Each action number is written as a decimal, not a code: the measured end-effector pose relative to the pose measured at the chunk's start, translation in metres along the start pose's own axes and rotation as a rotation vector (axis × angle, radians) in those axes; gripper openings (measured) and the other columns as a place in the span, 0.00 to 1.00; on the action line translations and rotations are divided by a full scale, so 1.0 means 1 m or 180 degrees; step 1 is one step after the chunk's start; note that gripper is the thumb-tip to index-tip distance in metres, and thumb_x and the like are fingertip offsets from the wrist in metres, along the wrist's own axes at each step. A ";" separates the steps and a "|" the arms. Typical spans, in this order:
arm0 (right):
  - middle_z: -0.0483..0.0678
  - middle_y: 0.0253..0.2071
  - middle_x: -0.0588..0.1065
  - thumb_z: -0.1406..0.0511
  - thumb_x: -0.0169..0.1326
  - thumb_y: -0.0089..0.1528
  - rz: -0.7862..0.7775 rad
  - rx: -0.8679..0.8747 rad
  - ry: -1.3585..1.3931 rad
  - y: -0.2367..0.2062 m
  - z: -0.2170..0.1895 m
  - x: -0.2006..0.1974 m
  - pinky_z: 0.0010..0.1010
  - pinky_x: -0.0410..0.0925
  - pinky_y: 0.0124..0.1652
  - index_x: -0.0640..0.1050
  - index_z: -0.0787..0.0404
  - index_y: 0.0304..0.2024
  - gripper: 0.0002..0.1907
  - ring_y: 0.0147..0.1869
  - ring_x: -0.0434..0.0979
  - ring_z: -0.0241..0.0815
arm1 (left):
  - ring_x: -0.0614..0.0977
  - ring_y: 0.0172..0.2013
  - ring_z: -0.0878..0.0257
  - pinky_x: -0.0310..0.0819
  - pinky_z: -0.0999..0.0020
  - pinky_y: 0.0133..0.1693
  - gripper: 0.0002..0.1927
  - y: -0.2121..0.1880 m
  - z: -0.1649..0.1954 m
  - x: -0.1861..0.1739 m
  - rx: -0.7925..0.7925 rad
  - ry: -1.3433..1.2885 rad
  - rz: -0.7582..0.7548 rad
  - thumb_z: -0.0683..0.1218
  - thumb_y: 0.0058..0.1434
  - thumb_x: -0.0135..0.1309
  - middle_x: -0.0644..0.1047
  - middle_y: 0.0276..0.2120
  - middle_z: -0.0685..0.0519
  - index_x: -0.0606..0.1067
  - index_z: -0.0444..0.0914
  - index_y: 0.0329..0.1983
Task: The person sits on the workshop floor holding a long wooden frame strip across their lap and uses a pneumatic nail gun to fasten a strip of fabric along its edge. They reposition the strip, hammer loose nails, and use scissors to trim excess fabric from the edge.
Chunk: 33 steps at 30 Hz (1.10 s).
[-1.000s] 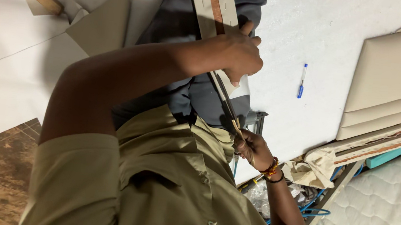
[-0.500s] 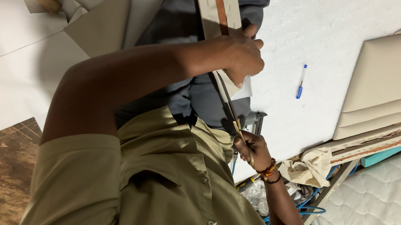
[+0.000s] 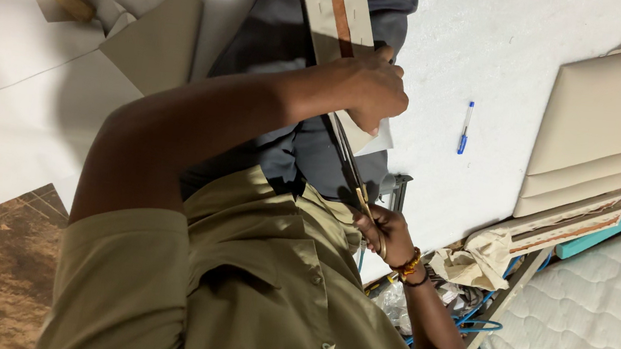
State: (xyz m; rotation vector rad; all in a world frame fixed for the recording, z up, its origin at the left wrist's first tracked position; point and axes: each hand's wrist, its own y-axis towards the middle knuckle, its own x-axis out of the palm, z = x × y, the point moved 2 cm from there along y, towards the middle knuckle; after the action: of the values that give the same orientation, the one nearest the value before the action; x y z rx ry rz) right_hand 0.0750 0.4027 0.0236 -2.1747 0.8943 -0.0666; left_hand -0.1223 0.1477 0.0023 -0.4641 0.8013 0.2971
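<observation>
Left hand [image 3: 371,88] clamped on the beige strip with brown stripe [image 3: 339,22] across the lap, right hand [image 3: 382,233] closed round the scissors [image 3: 350,167] — blades at strip's near end, most of its length apparently uncut.

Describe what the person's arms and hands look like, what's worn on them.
Both hands are bare, no gloves. One hand ends a bare arm coming out of a short olive-green shirt sleeve. The other hand has a beaded wristband in amber and dark beads. No rings or watch can be made out.
</observation>
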 end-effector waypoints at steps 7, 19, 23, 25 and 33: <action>0.42 0.21 0.72 0.43 0.46 0.67 0.0058 -0.0029 0.0774 -0.042 0.011 -0.004 0.22 0.67 0.22 0.75 0.65 0.35 0.30 0.21 0.71 0.29 | 0.70 0.53 0.57 0.51 0.47 0.55 0.11 0.002 -0.002 -0.018 0.0010 -0.0283 0.0952 0.54 0.61 0.61 0.78 0.39 0.57 0.82 0.42 0.33; 0.42 0.20 0.69 0.40 0.42 0.65 -0.0201 0.0007 0.1242 -0.070 0.021 0.028 0.22 0.64 0.24 0.75 0.64 0.40 0.33 0.21 0.69 0.31 | 0.67 0.60 0.53 0.58 0.51 0.57 0.17 -0.081 0.012 0.007 -0.0012 -0.0231 0.3046 0.51 0.66 0.66 0.71 0.55 0.49 0.76 0.39 0.51; 0.41 0.19 0.69 0.43 0.40 0.70 -0.0268 -0.0077 0.1179 -0.068 0.025 0.029 0.22 0.64 0.25 0.73 0.64 0.32 0.32 0.20 0.69 0.30 | 0.69 0.60 0.54 0.60 0.54 0.56 0.17 -0.097 0.031 0.016 -0.0041 0.0240 0.3087 0.42 0.61 0.61 0.71 0.58 0.49 0.79 0.37 0.54; 0.41 0.18 0.69 0.43 0.39 0.69 -0.0285 -0.0142 0.1136 -0.066 0.028 0.031 0.22 0.65 0.22 0.73 0.63 0.32 0.31 0.19 0.70 0.30 | 0.69 0.59 0.52 0.60 0.52 0.56 0.18 -0.089 0.041 0.019 -0.0246 0.0547 0.3037 0.43 0.58 0.60 0.70 0.55 0.48 0.81 0.40 0.53; 0.43 0.20 0.71 0.43 0.43 0.70 -0.0249 -0.0293 0.1433 -0.056 0.033 0.037 0.22 0.65 0.23 0.72 0.64 0.30 0.31 0.20 0.71 0.31 | 0.74 0.52 0.54 0.68 0.54 0.54 0.09 -0.067 0.026 0.011 -0.0344 -0.0154 0.2340 0.40 0.64 0.60 0.71 0.50 0.50 0.80 0.37 0.48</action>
State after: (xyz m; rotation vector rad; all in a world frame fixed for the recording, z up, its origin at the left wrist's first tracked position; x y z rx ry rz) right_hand 0.1455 0.4266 0.0306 -2.3226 1.0732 -0.5826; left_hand -0.0706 0.1044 0.0288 -0.2447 0.8900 1.0328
